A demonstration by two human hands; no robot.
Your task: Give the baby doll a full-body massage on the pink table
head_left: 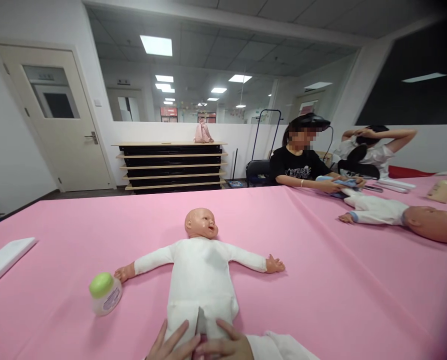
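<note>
White cloth doll (pixel 201 272) flat on pink tablecloth (pixel 306 300), person's left hand (pixel 172 346) and right hand (pixel 229 346) on its lower body, can't tell if either's gripping.

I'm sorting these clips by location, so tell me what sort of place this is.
Probably a training room or classroom, perhaps for baby care: a baby doll lies on the pink-covered table, a second doll lies by a seated person, and a big interior window shows another lit room.
</note>
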